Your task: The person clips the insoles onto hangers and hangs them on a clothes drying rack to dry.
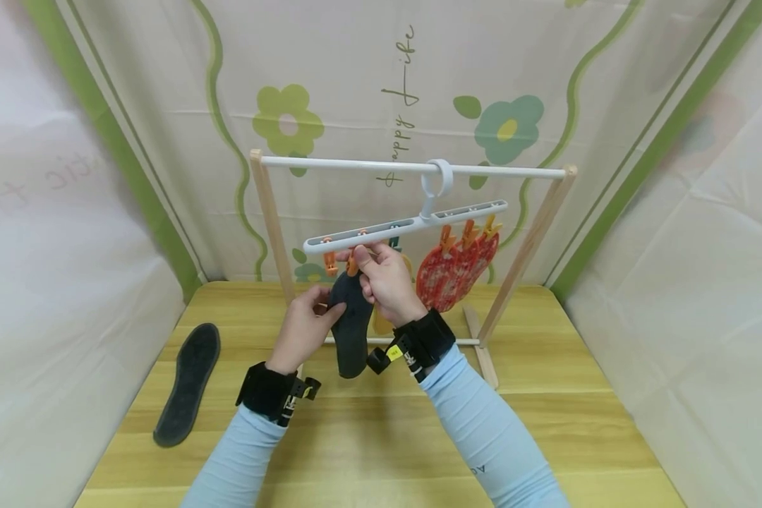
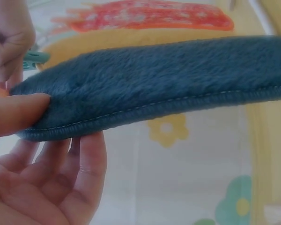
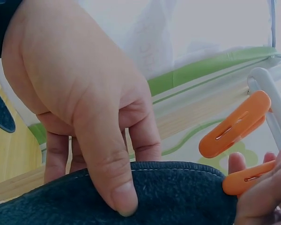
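My left hand (image 1: 301,326) pinches a dark, fuzzy shoe insole (image 1: 352,335) by its edge, thumb on the near face and fingers behind, as the left wrist view shows. The insole hangs upright below the left arm of a white clip hanger (image 1: 368,233). At its top end my right hand (image 1: 391,283) grips an orange clothespin (image 3: 246,179), which meets the insole's edge. Another orange clothespin (image 3: 235,124) dangles farther out on the hanger with nothing in it. A matching dark insole (image 1: 189,384) lies on the table at the left.
The hanger's hook circles the white rail (image 1: 349,165) of a wooden-legged rack (image 1: 525,257). Red patterned insoles (image 1: 447,276) hang on the right from orange and yellow clothespins. Behind my hands hangs a yellow insole (image 2: 131,40) near a green clothespin (image 2: 36,57). Fabric walls surround the table.
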{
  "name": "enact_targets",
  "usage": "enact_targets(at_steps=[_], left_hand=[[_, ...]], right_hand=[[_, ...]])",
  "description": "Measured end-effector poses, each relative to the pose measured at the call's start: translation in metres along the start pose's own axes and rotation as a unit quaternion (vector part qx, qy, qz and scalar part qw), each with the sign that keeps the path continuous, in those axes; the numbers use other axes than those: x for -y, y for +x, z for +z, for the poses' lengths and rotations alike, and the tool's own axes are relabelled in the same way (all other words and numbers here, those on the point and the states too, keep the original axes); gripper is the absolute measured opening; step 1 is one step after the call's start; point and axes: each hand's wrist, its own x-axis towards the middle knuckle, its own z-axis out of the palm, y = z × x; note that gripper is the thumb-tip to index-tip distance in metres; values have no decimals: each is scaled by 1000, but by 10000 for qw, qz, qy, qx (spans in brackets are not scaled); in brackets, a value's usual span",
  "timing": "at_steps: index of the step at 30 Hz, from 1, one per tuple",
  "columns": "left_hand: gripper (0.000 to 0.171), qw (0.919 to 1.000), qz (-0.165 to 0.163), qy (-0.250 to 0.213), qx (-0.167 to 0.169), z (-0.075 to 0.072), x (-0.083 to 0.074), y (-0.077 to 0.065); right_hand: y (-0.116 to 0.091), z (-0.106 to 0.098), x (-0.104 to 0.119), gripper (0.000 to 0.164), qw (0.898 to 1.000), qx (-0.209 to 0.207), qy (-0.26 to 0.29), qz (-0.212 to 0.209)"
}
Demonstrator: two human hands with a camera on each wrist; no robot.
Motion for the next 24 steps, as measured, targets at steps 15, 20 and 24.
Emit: enact_targets(at_steps=[15,20,24], left_hand=[[23,9999,-58,3,-87,-1,-11,3],[23,9998,-91,56,-149,2,-10,6],[24,9996,-139,102,-201,5,-9,9]], right_hand=[[-1,0,0,32,9996,-83,-251,-13],[0,-5,-3,33,9996,18,-277,-106],[1,-8,-6,34,9991,137,-375,-152]])
